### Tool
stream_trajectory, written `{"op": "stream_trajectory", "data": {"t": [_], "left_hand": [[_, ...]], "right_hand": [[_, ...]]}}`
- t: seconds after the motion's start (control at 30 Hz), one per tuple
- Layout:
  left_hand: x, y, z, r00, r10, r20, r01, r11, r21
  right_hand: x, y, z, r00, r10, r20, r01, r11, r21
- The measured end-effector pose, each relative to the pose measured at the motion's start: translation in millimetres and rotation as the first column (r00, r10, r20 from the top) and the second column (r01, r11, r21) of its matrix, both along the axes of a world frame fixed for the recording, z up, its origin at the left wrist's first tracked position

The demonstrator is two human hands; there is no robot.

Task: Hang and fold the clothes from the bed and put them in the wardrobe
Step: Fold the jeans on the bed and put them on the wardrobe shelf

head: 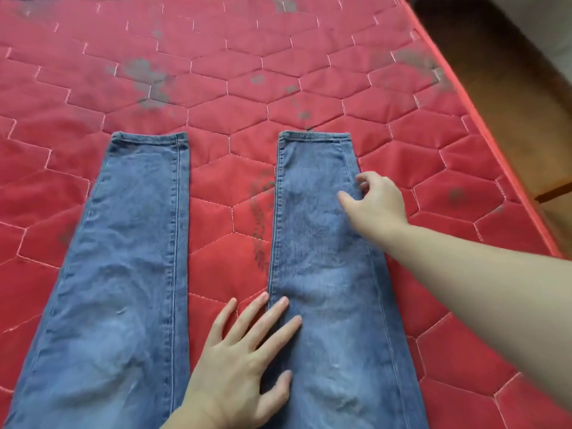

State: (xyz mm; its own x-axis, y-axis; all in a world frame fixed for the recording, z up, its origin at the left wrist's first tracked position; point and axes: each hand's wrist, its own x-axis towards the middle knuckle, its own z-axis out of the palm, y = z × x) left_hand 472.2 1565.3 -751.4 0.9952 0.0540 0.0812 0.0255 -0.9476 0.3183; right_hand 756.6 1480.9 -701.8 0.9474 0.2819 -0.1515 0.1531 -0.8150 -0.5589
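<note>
A pair of faded blue jeans [123, 258] lies flat on the red quilted mattress [216, 72], legs spread apart and hems pointing away from me. My left hand [244, 351] lies flat with straight fingers, pressing the inner edge of the right leg and the mattress between the legs. My right hand [374, 202] reaches across to the outer seam of the right leg, below the hem, with fingers curled and pinching the denim there. The waist of the jeans is out of view below the frame.
The mattress has grey worn patches and a leaf print between the legs. Its right edge [483, 119] runs diagonally, with brown floor [526, 72] beyond it. No other clothes or wardrobe are in view.
</note>
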Motion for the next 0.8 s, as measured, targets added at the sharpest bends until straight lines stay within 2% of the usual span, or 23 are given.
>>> {"op": "stream_trajectory", "data": {"t": [0.07, 0.17, 0.23, 0.3, 0.4, 0.5, 0.53, 0.6, 0.7, 0.73, 0.8], "left_hand": [[2, 0, -3, 1.0, -0.001, 0.02, 0.001, 1.0, -0.006], [5, 0, -3, 0.999, 0.004, 0.048, -0.003, 1.0, -0.025], [3, 2, -2, 0.999, 0.005, 0.042, -0.004, 1.0, -0.02], [3, 2, 2, 1.0, 0.008, 0.022, -0.007, 1.0, -0.03], [3, 2, 5, 1.0, 0.012, -0.016, -0.012, 1.0, -0.012], [1, 3, 7, 0.997, 0.027, -0.078, -0.028, 1.0, -0.011], [2, 3, 9, 0.993, 0.036, -0.108, -0.038, 0.999, -0.019], [3, -1, 13, 0.981, 0.061, -0.184, -0.063, 0.998, -0.006], [-15, -22, 15, 0.947, 0.185, -0.263, -0.191, 0.982, 0.003], [-29, -32, 16, 0.928, 0.228, -0.294, -0.245, 0.969, -0.021], [-65, -55, 24, 0.897, 0.272, -0.349, -0.326, 0.94, -0.105]], "right_hand": [[24, 18, 5, 0.993, -0.111, -0.028, 0.112, 0.993, 0.025], [43, 35, 13, 0.947, -0.249, -0.201, 0.279, 0.95, 0.137], [41, 41, 14, 0.927, -0.224, -0.301, 0.293, 0.933, 0.207], [33, 39, 19, 0.942, -0.19, -0.278, 0.266, 0.925, 0.27], [6, 29, 37, 0.98, -0.105, -0.172, 0.163, 0.915, 0.369], [-44, -1, 51, 0.993, 0.047, -0.106, 0.002, 0.907, 0.422], [-64, -18, 53, 0.992, 0.117, -0.055, -0.086, 0.916, 0.392], [-109, -59, 51, 0.955, 0.289, 0.062, -0.295, 0.928, 0.228], [-177, -126, 36, 0.831, 0.552, 0.066, -0.555, 0.83, 0.052], [-197, -145, 29, 0.812, 0.583, 0.029, -0.583, 0.813, -0.003], [-232, -175, 18, 0.835, 0.55, -0.008, -0.549, 0.834, -0.052]]}}
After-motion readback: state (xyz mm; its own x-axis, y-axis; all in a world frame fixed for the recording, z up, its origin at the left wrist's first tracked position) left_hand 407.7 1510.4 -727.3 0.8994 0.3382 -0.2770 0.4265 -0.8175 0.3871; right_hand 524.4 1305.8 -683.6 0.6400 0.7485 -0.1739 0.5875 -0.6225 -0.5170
